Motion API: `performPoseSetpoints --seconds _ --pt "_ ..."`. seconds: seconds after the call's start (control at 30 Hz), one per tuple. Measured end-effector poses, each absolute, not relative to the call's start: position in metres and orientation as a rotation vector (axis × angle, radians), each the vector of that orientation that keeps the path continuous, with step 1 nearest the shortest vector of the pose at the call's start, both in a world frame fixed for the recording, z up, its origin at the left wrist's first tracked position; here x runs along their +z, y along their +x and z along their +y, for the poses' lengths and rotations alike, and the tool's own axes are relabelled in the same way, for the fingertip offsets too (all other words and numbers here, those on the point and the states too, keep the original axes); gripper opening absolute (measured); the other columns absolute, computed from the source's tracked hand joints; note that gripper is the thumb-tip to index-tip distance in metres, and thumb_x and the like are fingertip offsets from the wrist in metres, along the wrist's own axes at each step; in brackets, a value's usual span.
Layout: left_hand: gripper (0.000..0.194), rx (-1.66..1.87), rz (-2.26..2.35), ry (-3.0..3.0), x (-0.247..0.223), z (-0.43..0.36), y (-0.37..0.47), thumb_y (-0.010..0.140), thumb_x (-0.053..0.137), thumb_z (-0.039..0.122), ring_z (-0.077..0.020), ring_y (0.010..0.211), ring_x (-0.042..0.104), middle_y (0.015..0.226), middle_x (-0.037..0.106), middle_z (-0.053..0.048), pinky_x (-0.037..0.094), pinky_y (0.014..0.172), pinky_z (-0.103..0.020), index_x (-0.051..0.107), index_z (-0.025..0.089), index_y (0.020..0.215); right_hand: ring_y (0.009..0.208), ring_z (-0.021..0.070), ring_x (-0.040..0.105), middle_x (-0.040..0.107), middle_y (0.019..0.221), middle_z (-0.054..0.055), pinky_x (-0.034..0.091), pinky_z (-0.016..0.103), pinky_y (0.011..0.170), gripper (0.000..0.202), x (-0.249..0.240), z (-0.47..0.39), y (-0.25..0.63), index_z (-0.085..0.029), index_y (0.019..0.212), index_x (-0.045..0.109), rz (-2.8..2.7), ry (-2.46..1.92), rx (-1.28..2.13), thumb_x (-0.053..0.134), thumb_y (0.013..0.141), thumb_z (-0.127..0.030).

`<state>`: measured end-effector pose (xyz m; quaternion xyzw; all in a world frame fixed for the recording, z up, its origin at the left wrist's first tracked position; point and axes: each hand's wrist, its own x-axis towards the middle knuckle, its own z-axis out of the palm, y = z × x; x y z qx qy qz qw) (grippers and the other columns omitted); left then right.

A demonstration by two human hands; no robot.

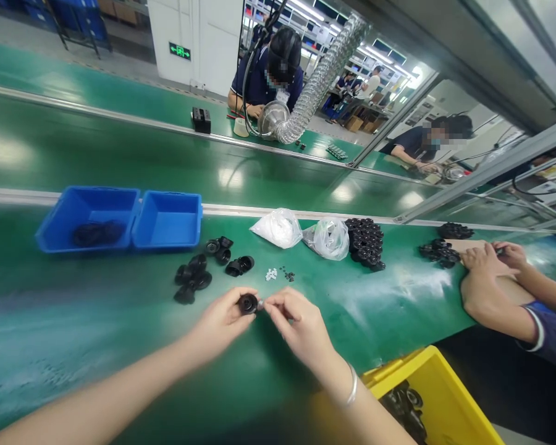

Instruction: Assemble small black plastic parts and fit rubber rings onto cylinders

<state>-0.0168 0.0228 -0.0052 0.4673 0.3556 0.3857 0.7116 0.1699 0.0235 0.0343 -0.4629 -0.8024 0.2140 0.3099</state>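
Far left on the green tabletop [97, 296]: left blue bin [106, 205], dark items lying in its bottom. Right blue bin [167, 219] sits just beside it. Next, loose black parts [193, 279] in small groups, nearer the person than the bins.

Center: left hand [225, 315], thumb and fingers clamped on a round black part [248, 303], its open end facing up toward the camera. Part is held above the tabletop, in front of the loose groups. At its right side, a small pale piece [260, 305]; can't tell if it touches the part. Beyond it, a little pile of white bits [271, 274], a clear bag with white contents [278, 228], and tiny black bits [290, 277].

Right hand [301, 321]: thumb and forefinger pinched together on the pale piece; silver bracelet [353, 384] on the wrist. Second clear bag [328, 240], contents unclear, near a stack of black parts [366, 242].

Right: yellow bin [449, 402] with black pieces inside; farther over, a co-worker's hands [484, 262] beside more black parts [439, 252].
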Motion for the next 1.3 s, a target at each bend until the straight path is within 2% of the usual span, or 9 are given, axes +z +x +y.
performPoseSetpoints --seconds 0.17,0.47,0.73,1.13,1.3 --pt "0.042 0.805 0.993 1.394 -0.005 0.019 -0.019 0.086 0.051 0.021 -0.0209 0.108 0.06 0.127 0.051 -0.01 0.051 0.097 -0.038 0.05 0.022 0.127 0.075 0.0159 0.056 0.058 0.084 0.005 0.048 0.028 0.069 0.011 0.022 0.016 0.154 -0.018 0.093 0.056 -2.253 -1.222 0.469 0.046 0.094 -0.014" --pt "0.046 0.79 1.065 1.603 -0.008 0.016 -0.02 0.087 0.045 0.021 -0.0195 0.1 0.062 0.126 0.053 -0.01 0.054 0.092 -0.037 0.046 0.021 0.133 0.072 0.0165 0.055 0.055 0.083 0.006 0.05 0.029 0.065 0.013 0.02 0.012 0.149 -0.016 0.095 0.054 -2.376 -1.266 0.256 0.041 0.097 -0.015" --pt "0.047 0.764 1.091 1.622 -0.007 0.017 -0.019 0.088 0.044 0.021 -0.019 0.096 0.064 0.127 0.054 -0.011 0.055 0.089 -0.036 0.045 0.021 0.135 0.069 0.0162 0.054 0.054 0.083 0.006 0.05 0.029 0.064 0.015 0.017 0.011 0.147 -0.016 0.095 0.054 -2.449 -1.284 0.142 0.039 0.097 -0.014" --pt "0.051 0.746 1.125 1.672 -0.008 0.018 -0.019 0.088 0.042 0.022 -0.0206 0.102 0.063 0.13 0.054 -0.012 0.052 0.094 -0.037 0.043 0.02 0.139 0.063 0.0159 0.048 0.05 0.079 0.004 0.045 0.029 0.057 0.016 0.014 0.015 0.142 -0.016 0.089 0.052 -2.593 -1.314 -0.005 0.038 0.095 -0.011" --pt "0.048 0.757 1.117 1.521 -0.006 0.018 -0.018 0.087 0.045 0.025 -0.0168 0.085 0.066 0.123 0.057 -0.009 0.056 0.085 -0.037 0.045 0.024 0.136 0.064 0.0159 0.051 0.053 0.08 0.005 0.045 0.028 0.058 0.017 0.02 0.015 0.14 -0.016 0.089 0.055 -2.584 -1.321 0.048 0.039 0.095 -0.012"
